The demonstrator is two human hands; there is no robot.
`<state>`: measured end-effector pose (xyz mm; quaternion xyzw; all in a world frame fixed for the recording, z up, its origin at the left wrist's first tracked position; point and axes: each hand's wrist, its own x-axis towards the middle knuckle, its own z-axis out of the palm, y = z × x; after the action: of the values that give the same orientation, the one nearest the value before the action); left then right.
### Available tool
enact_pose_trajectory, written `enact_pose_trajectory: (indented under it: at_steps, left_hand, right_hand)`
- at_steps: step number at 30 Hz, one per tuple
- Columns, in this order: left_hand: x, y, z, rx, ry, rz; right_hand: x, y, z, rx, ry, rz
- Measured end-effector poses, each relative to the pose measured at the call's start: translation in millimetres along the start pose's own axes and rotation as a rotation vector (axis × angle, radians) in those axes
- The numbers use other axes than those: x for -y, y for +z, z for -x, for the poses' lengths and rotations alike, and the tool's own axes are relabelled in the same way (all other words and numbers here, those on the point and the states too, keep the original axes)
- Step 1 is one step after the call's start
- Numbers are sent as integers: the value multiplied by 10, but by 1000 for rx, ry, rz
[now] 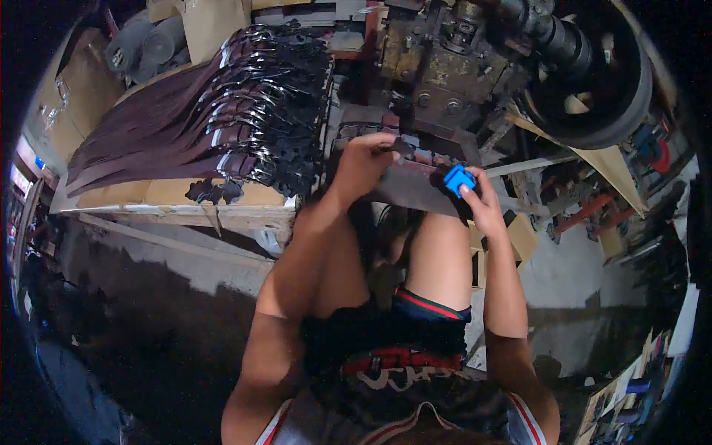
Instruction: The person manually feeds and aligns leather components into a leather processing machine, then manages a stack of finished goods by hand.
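My left hand (361,169) is in front of the machine, its thumb and fingers pinched together at a small dark piece (403,147) whose kind I cannot make out. To its right, my right hand (483,204) is closed around a bright blue block-like object (459,181), thumb on the near side. Both hands are over a grey metal work plate (419,180) above my knees. Small reddish-brown and dark pieces (424,156) lie along the plate's far part. Left of my left hand is a large pile of dark brown straps (159,122) with shiny metal fittings and black ends.
The straps lie on a cardboard-topped table (178,213). A worn, heavy machine (452,81) stands straight ahead, with a large dark wheel (627,111) at its right. Black cut-out pieces (215,191) rest near the table's front edge. An open cardboard box (521,239) is beside my right knee.
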<state>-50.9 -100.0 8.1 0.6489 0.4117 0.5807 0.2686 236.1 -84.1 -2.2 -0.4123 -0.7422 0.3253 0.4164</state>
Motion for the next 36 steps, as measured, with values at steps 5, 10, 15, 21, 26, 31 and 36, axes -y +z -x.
enact_pose_trajectory:
  at_steps: [5, 10, 15, 21, 26, 31, 36]
  left_hand:
    - [-225, 54, 16, -31, -79, 243]
    - [-267, 96, 19, -65, -55, 255]
    - [-187, 66, 34, -24, -206, 249]
    - [423, -41, -171, 13, -271, 310]
    - [467, 116, -380, -182, -43, -549]
    - [549, 240, -256, -301, 59, -949]
    - [735, 222, -260, -315, 105, -939]
  right_hand:
    - [38, -48, 135, -41, -25, -44]
    - [-71, -64, 189, -38, 11, -98]
    - [-110, -55, 187, -50, 5, -54]
    - [-136, -64, -362, -22, -129, -29]
    - [-414, 18, -1042, 45, -172, 163]
    - [-553, 204, -1276, 86, -68, 68]
    - [-621, 254, -1206, 99, -78, 66]
